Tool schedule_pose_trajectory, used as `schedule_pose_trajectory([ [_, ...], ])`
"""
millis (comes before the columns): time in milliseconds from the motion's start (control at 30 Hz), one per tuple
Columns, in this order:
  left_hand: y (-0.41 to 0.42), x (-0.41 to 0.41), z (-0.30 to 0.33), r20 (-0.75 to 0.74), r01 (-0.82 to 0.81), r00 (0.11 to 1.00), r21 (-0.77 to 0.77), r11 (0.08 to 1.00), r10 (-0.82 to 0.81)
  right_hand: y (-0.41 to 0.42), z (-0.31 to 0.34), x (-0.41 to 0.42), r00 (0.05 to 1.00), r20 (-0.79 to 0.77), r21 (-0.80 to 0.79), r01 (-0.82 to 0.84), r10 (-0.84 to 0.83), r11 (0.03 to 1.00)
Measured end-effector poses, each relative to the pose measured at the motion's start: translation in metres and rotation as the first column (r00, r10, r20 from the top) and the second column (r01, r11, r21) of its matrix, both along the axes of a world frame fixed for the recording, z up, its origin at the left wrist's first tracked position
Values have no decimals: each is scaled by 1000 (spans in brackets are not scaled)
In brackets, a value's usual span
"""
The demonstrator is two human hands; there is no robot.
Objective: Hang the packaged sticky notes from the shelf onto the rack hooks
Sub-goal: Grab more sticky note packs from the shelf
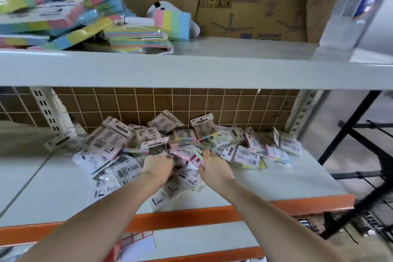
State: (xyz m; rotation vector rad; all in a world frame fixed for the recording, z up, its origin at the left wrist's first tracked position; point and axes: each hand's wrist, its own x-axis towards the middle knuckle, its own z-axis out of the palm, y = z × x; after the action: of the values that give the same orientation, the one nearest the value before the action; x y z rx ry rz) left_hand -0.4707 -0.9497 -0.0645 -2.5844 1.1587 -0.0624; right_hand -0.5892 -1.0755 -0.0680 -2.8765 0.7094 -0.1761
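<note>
Nearest the camera, two bare forearms reach forward over the orange-edged shelf (276, 185). The left hand (158, 167) is curled, fingers dug into the heap, apparently gripping packets. The right hand (212, 166) curls round a pink and green packet (192, 155) at the heap's middle.

The packaged sticky notes (119, 140) lie in a loose, overlapping pile across the middle shelf, from the near edge back to the wire grid (212, 102) behind.

The likely trouble, as I judge it: the slick packets overlap, so pulling a handful may drag neighbours off the near edge, where a few already overhang. Grabbing several at once may also tangle the hang tabs, making them awkward to thread onto hooks. No rack hooks are clearly visible here.

Farther up, larger pastel pads (63, 19) sit on the upper shelf.
</note>
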Motion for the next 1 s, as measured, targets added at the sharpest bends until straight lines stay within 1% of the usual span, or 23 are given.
schedule_pose_trajectory([
  [67,-1,1,5,46,16,999,20,1000,-17,-6,4,-5,994,60,152,79,-89,985],
  [133,0,4,12,95,-9,995,-2,1000,9,-14,7,-13,976,102,306,156,-195,939],
  [167,1,4,18,97,-21,995,-27,999,24,-18,8,-17,964,120,351,182,-237,919],
  [267,10,6,31,82,-42,995,-171,984,57,-28,5,-30,931,181,412,221,-317,884],
  [333,16,3,39,124,-27,990,-320,947,70,-34,2,-35,896,206,522,239,-393,819],
  [400,20,-3,45,176,54,984,-500,864,40,-37,1,-38,833,238,693,214,-499,688],
  [433,21,-6,45,251,144,968,-581,801,8,-38,1,-40,789,251,786,172,-561,594],
  [467,21,-8,47,341,232,940,-634,738,-2,-38,2,-43,748,256,860,112,-612,497],
  [500,20,-11,50,389,286,921,-667,688,-6,-38,3,-45,719,255,911,46,-646,410],
  [533,18,-13,52,392,305,920,-693,654,-14,-37,4,-47,698,250,940,-8,-671,342],
  [567,15,-16,53,350,280,937,-733,620,-9,-36,5,-48,684,244,953,-35,-688,302],
  [600,11,-19,51,262,208,965,-789,579,9,-35,7,-50,681,245,951,-30,-690,309],
  [633,8,-20,47,135,97,990,-843,529,33,-35,8,-51,688,257,938,-8,-678,347],
  [667,4,-20,43,-29,-50,998,-871,488,50,-33,9,-52,705,274,920,8,-655,393],
  [700,1,-21,38,-214,-211,976,-875,436,45,-32,9,-53,720,290,903,12,-630,430],
  [733,-1,-23,33,-380,-360,925,-855,373,23,-31,9,-53,732,303,890,11,-610,456],
  [767,-2,-24,28,-498,-471,867,-823,317,-7,-30,7,-53,746,306,882,12,-592,471],
  [800,-1,-25,23,-558,-528,829,-803,277,-36,-29,6,-52,759,301,882,9,-578,471],
  [833,2,-28,19,-579,-547,813,-796,260,-61,-27,4,-51,766,290,895,-5,-574,445],
  [867,5,-29,14,-582,-543,809,-795,270,-87,-25,1,-50,751,281,924,-45,-597,379],
  [933,13,-29,5,-593,-542,797,-787,296,-115,-20,-2,-46,664,252,966,-215,-704,143],
  [967,16,-28,3,-606,-557,787,-779,288,-118,-18,-3,-45,615,227,949,-314,-755,30],
  [1000,20,-26,1,-620,-576,776,-771,271,-118,-17,-6,-43,586,203,926,-375,-785,-41],
])
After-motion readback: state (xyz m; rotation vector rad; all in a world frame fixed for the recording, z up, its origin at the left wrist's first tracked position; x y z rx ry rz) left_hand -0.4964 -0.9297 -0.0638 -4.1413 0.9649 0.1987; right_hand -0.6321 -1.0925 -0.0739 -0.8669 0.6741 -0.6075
